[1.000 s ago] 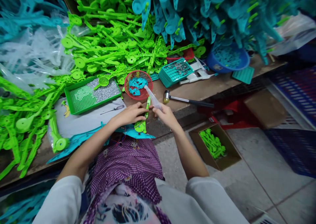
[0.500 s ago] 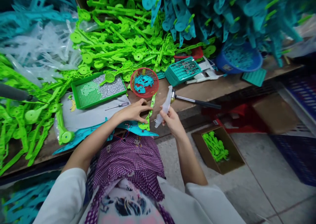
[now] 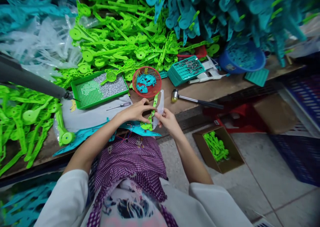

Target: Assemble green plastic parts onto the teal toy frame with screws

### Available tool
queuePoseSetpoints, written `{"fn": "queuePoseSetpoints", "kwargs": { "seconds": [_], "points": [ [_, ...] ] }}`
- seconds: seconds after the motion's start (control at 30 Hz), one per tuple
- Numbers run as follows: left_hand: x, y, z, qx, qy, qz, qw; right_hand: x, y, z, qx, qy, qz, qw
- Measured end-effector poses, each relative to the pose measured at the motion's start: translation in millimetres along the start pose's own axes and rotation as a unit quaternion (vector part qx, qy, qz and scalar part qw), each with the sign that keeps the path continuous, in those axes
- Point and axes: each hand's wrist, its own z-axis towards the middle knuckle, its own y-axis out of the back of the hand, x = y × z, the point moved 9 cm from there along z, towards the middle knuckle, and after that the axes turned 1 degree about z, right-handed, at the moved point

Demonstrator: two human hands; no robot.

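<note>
My right hand (image 3: 169,122) pinches a translucent white plastic piece (image 3: 160,103), long and narrow, between thumb and fingers. It stands over the right edge of a lime-green plastic arm (image 3: 155,101) that lies on the bench edge. From the left, my left hand (image 3: 136,112) reaches to the green arm, thumb and forefinger spread apart with their tips at its side. Beneath that hand lies a long turquoise plastic part (image 3: 142,131), with thin red and blue wires (image 3: 127,136) near it. Whether the white piece touches the green arm is hard to tell.
Near the hands are a red basket (image 3: 156,90) of turquoise bits, a green tray (image 3: 85,106) of small metal parts, a screwdriver (image 3: 125,104), a hammer (image 3: 190,100) and a teal tray (image 3: 172,77). Green parts (image 3: 120,36) heap behind. A grey rod (image 3: 32,78) juts in from the left.
My right hand has moved left, bringing the white piece up to the green arm and turning it more upright. My left hand has barely moved. The grey rod reaches further in from the left.
</note>
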Motion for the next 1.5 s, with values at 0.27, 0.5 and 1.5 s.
{"fn": "queuePoseSetpoints", "kwargs": {
  "seconds": [0.27,0.5,1.5],
  "points": [
    [5.3,-3.1,0.8,-0.013,-0.001,-0.007,1.0,-0.6,-0.7,3.2,0.018,-0.005,0.001,1.0],
    [4.3,-3.0,-0.9,-0.018,-0.002,-0.012,1.0,1.7,-5.1,3.5,0.006,0.006,0.013,1.0],
    [-1.0,-9.6,2.5,0.012,-0.025,0.027,0.999,38.8,17.9,-8.3,-0.117,0.148,-0.405,0.895]
  ]
}}
